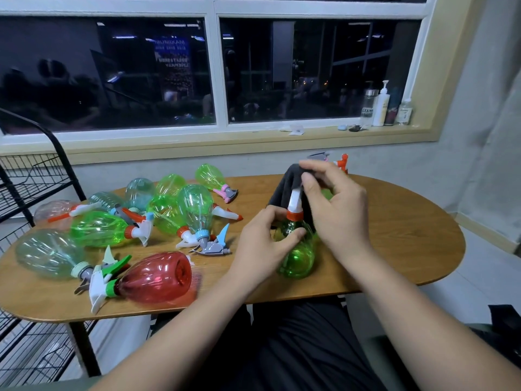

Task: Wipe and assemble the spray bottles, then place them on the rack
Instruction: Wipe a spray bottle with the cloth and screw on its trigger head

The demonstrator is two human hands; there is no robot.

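Observation:
A green spray bottle [297, 256] with an orange collar and white sprayer head stands tilted over the wooden table [394, 241]. My left hand [265, 244] grips its neck and shoulder. My right hand [335, 210] pinches a dark grey cloth [284, 187] draped over the sprayer head. Several other spray bottles lie on the table's left half, among them a red one [158, 277], a green one [98, 230] and a pale clear one [48, 253]. The black wire rack [33, 176] stands at the left edge.
Two more sprayer heads, one grey and one orange [342, 162], sit behind the cloth at the table's far edge. The window sill holds several bottles [382, 108] at the right. My lap in dark cloth is under the table's near edge.

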